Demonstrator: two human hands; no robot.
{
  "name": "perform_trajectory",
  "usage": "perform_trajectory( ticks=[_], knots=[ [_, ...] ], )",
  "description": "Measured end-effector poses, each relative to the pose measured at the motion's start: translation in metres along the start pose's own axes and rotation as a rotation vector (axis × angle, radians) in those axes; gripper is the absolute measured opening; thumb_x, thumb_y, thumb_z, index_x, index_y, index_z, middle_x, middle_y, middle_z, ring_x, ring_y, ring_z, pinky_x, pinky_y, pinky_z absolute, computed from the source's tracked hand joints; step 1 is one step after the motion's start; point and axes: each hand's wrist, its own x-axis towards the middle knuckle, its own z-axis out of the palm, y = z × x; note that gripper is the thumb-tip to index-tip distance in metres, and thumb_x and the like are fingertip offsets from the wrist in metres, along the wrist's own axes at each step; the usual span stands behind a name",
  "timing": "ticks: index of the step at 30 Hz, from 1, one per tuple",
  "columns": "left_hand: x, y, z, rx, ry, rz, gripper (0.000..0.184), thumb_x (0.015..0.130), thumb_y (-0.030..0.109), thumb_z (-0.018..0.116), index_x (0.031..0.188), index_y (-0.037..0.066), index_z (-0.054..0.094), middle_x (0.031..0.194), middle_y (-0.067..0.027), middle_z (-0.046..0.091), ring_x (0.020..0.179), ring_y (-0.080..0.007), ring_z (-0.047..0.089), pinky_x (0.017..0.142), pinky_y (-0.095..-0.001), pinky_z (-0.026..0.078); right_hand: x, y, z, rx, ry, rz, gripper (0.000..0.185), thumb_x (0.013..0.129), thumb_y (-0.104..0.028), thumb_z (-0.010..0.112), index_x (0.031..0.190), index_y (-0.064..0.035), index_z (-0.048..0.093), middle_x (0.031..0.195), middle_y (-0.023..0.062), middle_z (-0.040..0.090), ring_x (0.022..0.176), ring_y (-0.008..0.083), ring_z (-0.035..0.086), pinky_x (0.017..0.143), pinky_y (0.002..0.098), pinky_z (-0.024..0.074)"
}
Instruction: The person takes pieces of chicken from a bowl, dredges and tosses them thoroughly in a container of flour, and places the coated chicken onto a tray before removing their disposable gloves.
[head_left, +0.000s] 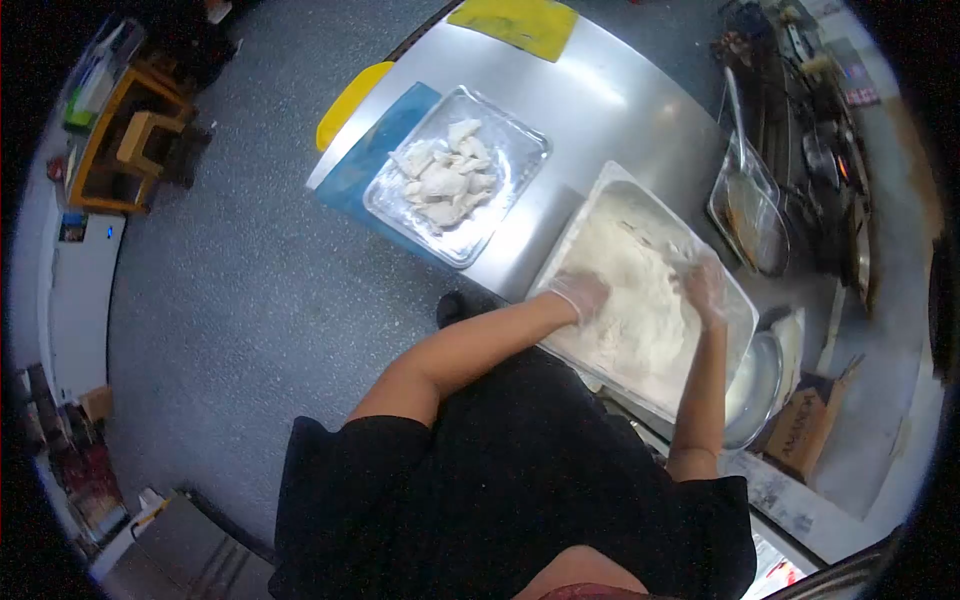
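A deep, pale rectangular tub (570,243) holds a bed of white flour-like powder (645,335). My left hand (585,293), in a clear plastic glove, is sunk into the powder near the tub's left side, so its fingers are hidden. At the right side of the tub, my right hand (706,284), also gloved, has its fingers curled in at the powder's surface; whatever they hold is too blurred to make out. To the left, a metal tray (385,207) carries a heap of white-coated pieces (447,180).
The tray rests partly on a blue board (350,178) on the steel table (620,110). A yellow board (515,25) lies at the far edge. Right of the tub are a round metal bowl (765,385), a cardboard box (800,430) and a wire-mesh strainer (750,215).
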Motion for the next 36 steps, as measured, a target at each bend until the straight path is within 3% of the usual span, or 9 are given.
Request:
perform_trajectory(
  ticks=[4, 7, 11, 15, 21, 27, 33, 35, 36],
  knots=[
    [0.034, 0.000, 0.014, 0.068, -0.069, -0.080, 0.028, 0.078, 0.018, 0.047, 0.098, 0.004, 0.060, 0.100, -0.0179, 0.060, 0.092, -0.0305, 0.058, 0.078, -0.0388, 0.047, -0.063, 0.113, 0.073, -0.046, 0.113, 0.297, 0.023, 0.075, -0.013, 0.054, 0.095, -0.0011, 0.059, 0.088, 0.0152, 0.061, 0.086, 0.0282, 0.057, 0.076, 0.0390, 0.0453],
    [0.058, 0.032, -0.002, 0.343, -0.064, -0.133, 0.057, 0.082, 0.041, 0.044, 0.129, 0.010, 0.036, 0.130, -0.0203, 0.036, 0.116, -0.0312, 0.042, 0.092, -0.0393, 0.039, -0.074, 0.203, 0.148, -0.053, -0.059, 0.398, 0.028, 0.079, -0.018, 0.050, 0.101, -0.0005, 0.055, 0.097, 0.0174, 0.058, 0.095, 0.0302, 0.054, 0.082, 0.0411, 0.0423],
    [0.110, 0.054, 0.038, 0.409, 0.009, -0.001, 0.080, 0.079, 0.060, 0.038, 0.138, 0.010, 0.016, 0.143, -0.0175, 0.012, 0.131, -0.0309, 0.016, 0.106, -0.0399, 0.019, -0.061, 0.157, 0.161, -0.112, -0.188, 0.108, 0.025, 0.079, -0.020, 0.047, 0.090, -0.0003, 0.058, 0.084, 0.0167, 0.059, 0.082, 0.0284, 0.057, 0.078, 0.0405, 0.0436],
    [0.107, 0.077, 0.070, 0.452, -0.053, 0.022, 0.080, 0.079, 0.057, 0.041, 0.137, 0.007, 0.018, 0.142, -0.0179, 0.016, 0.132, -0.0303, 0.014, 0.108, -0.0389, 0.012, -0.083, 0.088, 0.115, -0.074, -0.257, 0.041, 0.026, 0.079, -0.023, 0.046, 0.085, -0.0011, 0.060, 0.083, 0.0174, 0.060, 0.082, 0.0276, 0.057, 0.079, 0.0390, 0.0431],
    [0.081, 0.060, 0.073, 0.468, -0.344, 0.187, 0.073, 0.080, 0.055, 0.043, 0.130, 0.003, 0.034, 0.131, -0.0215, 0.037, 0.122, -0.0328, 0.034, 0.101, -0.0366, 0.028, -0.132, 0.109, 0.124, 0.095, -0.218, -0.108, 0.026, 0.075, -0.024, 0.048, 0.077, -0.0040, 0.064, 0.074, 0.0153, 0.060, 0.075, 0.0284, 0.058, 0.078, 0.0337, 0.0436],
    [0.061, 0.028, 0.055, 0.133, -0.562, -0.395, 0.070, 0.083, 0.060, 0.033, 0.113, 0.000, 0.053, 0.117, -0.0267, 0.049, 0.110, -0.0361, 0.046, 0.095, -0.0379, 0.033, -0.159, 0.152, 0.121, -0.065, -0.697, -0.205, 0.036, 0.083, -0.034, 0.045, 0.095, -0.0035, 0.060, 0.101, 0.0185, 0.057, 0.096, 0.0264, 0.053, 0.084, 0.0342, 0.0399],
    [0.074, 0.048, 0.079, -0.131, -0.413, -0.327, 0.080, 0.081, 0.066, 0.029, 0.105, -0.005, 0.056, 0.109, -0.0258, 0.054, 0.106, -0.0345, 0.049, 0.090, -0.0378, 0.035, -0.148, 0.130, 0.143, 1.167, -0.420, 0.136, 0.038, 0.087, -0.033, 0.044, 0.107, -0.0033, 0.056, 0.110, 0.0159, 0.055, 0.098, 0.0223, 0.052, 0.085, 0.0339, 0.0407],
    [0.078, 0.073, 0.076, -0.187, -0.477, -0.397, 0.080, 0.079, 0.069, 0.031, 0.106, -0.001, 0.058, 0.102, -0.0245, 0.058, 0.100, -0.0320, 0.052, 0.087, -0.0362, 0.037, -0.128, 0.142, 0.202, 0.809, 0.005, -0.801, 0.068, 0.067, -0.024, 0.067, 0.126, -0.0023, 0.040, 0.114, 0.0081, 0.053, 0.101, 0.0194, 0.048, 0.086, 0.0312, 0.0382],
    [0.077, 0.085, 0.070, -0.186, -0.474, -0.395, 0.080, 0.079, 0.069, 0.031, 0.106, -0.001, 0.058, 0.102, -0.0245, 0.058, 0.100, -0.0320, 0.052, 0.087, -0.0362, 0.037, -0.128, 0.132, 0.187, 0.805, 0.007, -0.802, 0.068, 0.067, -0.024, 0.067, 0.126, -0.0023, 0.040, 0.114, 0.0081, 0.053, 0.101, 0.0194, 0.048, 0.086, 0.0312, 0.0382]
  ],
)
